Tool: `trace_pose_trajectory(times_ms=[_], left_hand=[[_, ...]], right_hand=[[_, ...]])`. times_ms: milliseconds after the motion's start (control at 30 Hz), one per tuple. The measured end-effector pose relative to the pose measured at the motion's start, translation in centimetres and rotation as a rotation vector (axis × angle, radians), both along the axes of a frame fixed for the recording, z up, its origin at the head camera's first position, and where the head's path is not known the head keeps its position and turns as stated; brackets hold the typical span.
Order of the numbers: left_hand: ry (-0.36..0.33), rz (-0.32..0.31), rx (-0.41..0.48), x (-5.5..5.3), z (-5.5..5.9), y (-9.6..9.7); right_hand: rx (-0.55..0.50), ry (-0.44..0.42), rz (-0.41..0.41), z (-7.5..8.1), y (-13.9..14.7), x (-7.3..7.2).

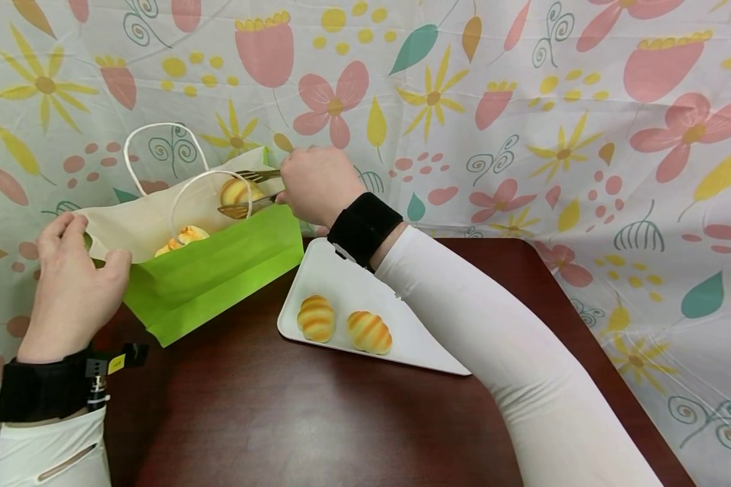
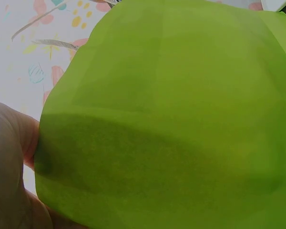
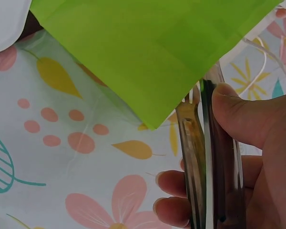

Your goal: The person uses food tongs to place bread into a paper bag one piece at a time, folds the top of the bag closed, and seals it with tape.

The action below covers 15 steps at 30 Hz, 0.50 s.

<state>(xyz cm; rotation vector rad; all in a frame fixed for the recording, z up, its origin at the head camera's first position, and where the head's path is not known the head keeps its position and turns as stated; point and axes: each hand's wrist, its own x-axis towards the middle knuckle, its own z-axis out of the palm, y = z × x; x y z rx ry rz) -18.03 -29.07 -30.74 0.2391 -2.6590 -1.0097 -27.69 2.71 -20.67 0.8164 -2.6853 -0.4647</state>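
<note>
A green paper bag [image 1: 219,264] with a white inside and white cord handles stands tilted on the table. My left hand [image 1: 79,284] grips its left end, and the left wrist view shows the fingers [image 2: 26,133] at the edge of the green paper [image 2: 157,95]. My right hand [image 1: 323,182] holds metal serving tongs [image 1: 234,211], whose two arms show between thumb and fingers in the right wrist view. Between the tong ends, at the bag's mouth, is a striped bread roll [image 1: 234,192]. Deeper in the bag lies a yellow-white bread piece [image 1: 191,235], partly hidden by the front wall.
A white tray [image 1: 341,270] lies right of the bag, under my right forearm. Two striped bread rolls, one at the left [image 1: 316,318] and another beside it [image 1: 369,332], rest on it. Dark wood table [image 1: 280,419] reaches forward to a flower-printed curtain [image 1: 438,122].
</note>
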Motion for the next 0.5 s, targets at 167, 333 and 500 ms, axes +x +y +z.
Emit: trace_pose_trajectory(times_ms=[167, 333, 500], left_hand=[[0.002, 0.000, 0.000, -0.1, 0.0, 0.0], [0.000, -0.006, 0.002, -0.1, 0.1, 0.0], [0.001, -0.013, 0.002, -0.1, 0.1, 0.0]], right_hand=[[0.009, 0.001, -0.022, 0.0, -0.5, 0.2], [0.031, -0.040, -0.063, 0.1, -1.1, 0.5], [0.057, -0.062, -0.089, 0.1, -1.6, 0.6]])
